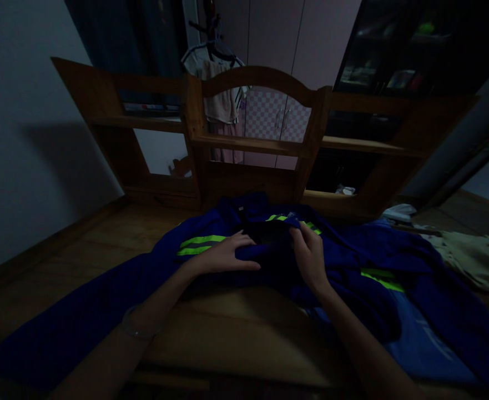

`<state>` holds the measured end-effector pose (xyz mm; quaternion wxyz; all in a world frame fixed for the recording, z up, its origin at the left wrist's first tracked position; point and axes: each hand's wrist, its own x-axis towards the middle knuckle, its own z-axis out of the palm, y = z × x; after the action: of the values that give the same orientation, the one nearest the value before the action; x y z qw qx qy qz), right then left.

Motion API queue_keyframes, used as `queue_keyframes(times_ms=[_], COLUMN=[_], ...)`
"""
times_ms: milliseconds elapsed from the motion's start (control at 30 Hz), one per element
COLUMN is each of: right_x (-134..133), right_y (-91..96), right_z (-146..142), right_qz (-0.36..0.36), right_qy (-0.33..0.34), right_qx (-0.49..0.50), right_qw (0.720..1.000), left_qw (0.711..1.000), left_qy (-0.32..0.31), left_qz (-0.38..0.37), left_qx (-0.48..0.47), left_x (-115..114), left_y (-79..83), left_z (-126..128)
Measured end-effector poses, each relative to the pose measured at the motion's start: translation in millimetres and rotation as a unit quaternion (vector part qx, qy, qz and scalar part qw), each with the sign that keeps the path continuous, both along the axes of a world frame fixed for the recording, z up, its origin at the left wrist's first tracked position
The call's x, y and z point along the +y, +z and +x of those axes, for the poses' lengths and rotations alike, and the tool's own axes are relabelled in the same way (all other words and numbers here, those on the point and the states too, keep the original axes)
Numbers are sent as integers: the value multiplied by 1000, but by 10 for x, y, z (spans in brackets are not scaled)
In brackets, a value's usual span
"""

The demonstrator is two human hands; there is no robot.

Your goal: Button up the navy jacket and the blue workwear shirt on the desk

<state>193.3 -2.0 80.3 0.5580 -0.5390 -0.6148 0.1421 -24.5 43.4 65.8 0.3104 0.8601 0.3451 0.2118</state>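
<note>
A dark blue work jacket (115, 289) with bright yellow-green reflective stripes lies spread across a wooden surface (236, 333). My left hand (225, 254) rests on the jacket's middle, fingers curled around a fold of the blue cloth. My right hand (308, 255) is close beside it on the right, fingers bent and pinching the fabric near a striped edge. A thin bracelet circles my left wrist. One sleeve runs out to the lower left, and the other side spreads to the right.
A wooden headboard with shelves (252, 144) stands just behind the jacket. Clothes hang on a hanger (219, 94) beyond it. A pale beige garment (469, 255) lies at the right. A light blue cloth (423, 339) sits under the jacket's right side. A grey wall is on the left.
</note>
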Motion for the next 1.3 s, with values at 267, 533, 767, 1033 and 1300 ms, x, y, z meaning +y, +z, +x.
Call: queue_keyframes(times_ms=[267,533,767,1033,1300], right_x=[63,5,239,23,-8], right_y=[56,158,-189,-281,-441], right_z=[47,84,70,-234,-367], right_qz=[-36,-99,-149,52,10], right_qy=[77,150,190,89,120], right_qx=[272,297,123,-108,-138], right_qw=[959,938,963,989,983], left_qw=[997,998,913,942,906], left_qy=[12,27,260,265,225], left_qz=[-33,0,307,195,-172], left_qx=[-70,-55,62,-65,-314], left_x=[-9,12,76,-139,117], left_y=[257,208,-179,-237,-454], left_z=[-57,-74,83,324,240])
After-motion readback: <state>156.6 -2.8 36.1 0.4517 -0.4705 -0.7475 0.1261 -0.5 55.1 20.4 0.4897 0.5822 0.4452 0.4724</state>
